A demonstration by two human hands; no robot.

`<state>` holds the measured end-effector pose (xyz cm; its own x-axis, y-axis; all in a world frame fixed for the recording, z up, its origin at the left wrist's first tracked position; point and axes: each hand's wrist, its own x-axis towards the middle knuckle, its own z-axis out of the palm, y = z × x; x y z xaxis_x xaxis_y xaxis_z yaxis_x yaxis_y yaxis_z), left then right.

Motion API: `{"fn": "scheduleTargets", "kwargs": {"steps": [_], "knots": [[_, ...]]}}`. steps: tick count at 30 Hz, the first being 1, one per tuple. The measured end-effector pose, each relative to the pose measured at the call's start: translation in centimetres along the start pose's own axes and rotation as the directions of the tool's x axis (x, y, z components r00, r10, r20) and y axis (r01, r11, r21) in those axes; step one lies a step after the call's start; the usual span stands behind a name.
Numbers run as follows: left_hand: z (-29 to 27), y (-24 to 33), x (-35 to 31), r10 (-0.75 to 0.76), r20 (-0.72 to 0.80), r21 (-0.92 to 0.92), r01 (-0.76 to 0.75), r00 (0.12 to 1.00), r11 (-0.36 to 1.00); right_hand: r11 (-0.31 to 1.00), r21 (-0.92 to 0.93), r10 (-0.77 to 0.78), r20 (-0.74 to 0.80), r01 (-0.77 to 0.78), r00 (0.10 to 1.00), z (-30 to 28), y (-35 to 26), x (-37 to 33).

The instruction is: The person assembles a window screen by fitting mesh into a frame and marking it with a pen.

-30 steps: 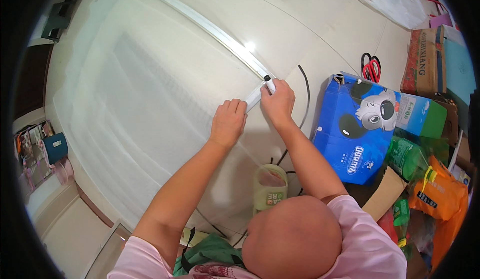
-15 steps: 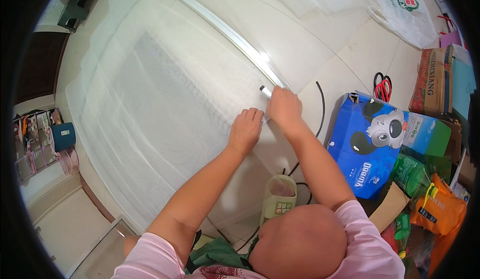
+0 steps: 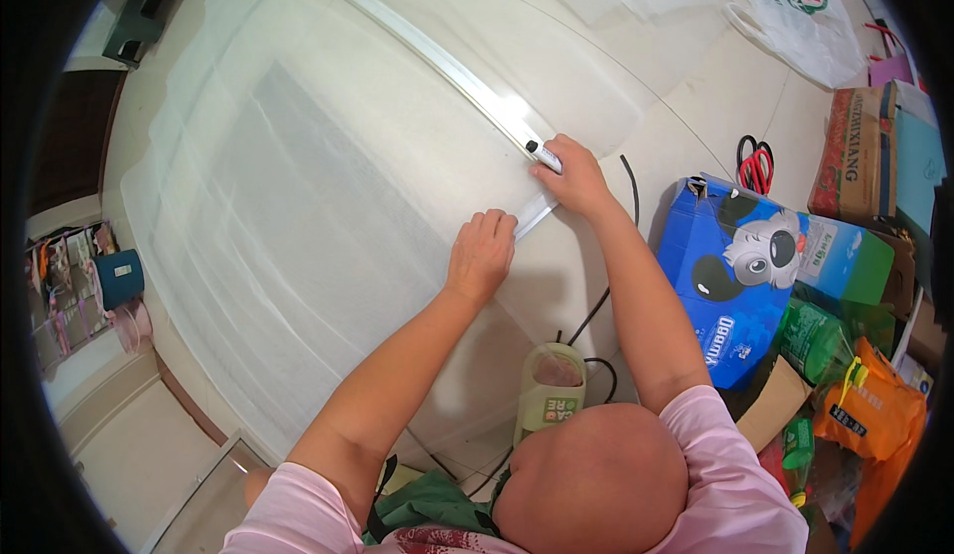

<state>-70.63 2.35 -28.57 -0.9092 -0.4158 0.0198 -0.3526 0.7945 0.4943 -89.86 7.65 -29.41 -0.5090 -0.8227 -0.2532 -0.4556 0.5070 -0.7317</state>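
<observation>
A sheet of sheer white mesh (image 3: 328, 226) lies over a slim white frame on the tiled floor. One frame bar (image 3: 427, 47) runs from the far left to a corner by my right hand. My right hand (image 3: 576, 178) grips a white marker pen (image 3: 547, 157) with a black end, close above that corner. My left hand (image 3: 482, 254) rests on the mesh, fingers side by side and stretched down against the short frame side (image 3: 537, 213). Nothing shows in its grasp. The frame under my left hand is hidden.
A black cord (image 3: 634, 188) curls past my right forearm toward a pale green slipper (image 3: 552, 405). To the right stand a blue box (image 3: 715, 276), red-and-black scissors (image 3: 755, 168), a brown carton (image 3: 850, 152), an orange bag (image 3: 874, 405) and a white plastic bag (image 3: 795, 17).
My right hand has moved slightly up and right with the marker pen, baring the short frame side between my hands. My left hand has shifted slightly left and remains on the mesh.
</observation>
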Motion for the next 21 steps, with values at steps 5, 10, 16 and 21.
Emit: {"fn": "scheduleTargets", "kwargs": {"steps": [5, 10, 16, 21], "knots": [[0.1, -0.2, 0.2, 0.014, -0.019, -0.004, -0.014, 1.0, 1.0, 0.944, 0.325, -0.025, -0.109, 0.059, 0.994, 0.7, 1.5, -0.6], [0.0, -1.2, 0.1, 0.036, 0.002, -0.05, -0.036, 0.999, 0.998, 0.931, 0.365, 0.054, -0.082, -0.02, 0.995, 0.3, 0.7, 0.0], [-0.3, -1.2, 0.3, 0.026, 0.026, -0.073, -0.024, 0.999, 0.997, 0.981, 0.16, 0.103, 0.043, -0.109, 0.994, -0.3, -0.4, 1.6], [-0.5, -1.1, 0.2, 0.037, -0.011, -0.006, -0.037, 0.999, 0.999, 0.943, 0.33, 0.05, -0.051, -0.03, 0.997, 0.9, 1.4, 0.9]]}}
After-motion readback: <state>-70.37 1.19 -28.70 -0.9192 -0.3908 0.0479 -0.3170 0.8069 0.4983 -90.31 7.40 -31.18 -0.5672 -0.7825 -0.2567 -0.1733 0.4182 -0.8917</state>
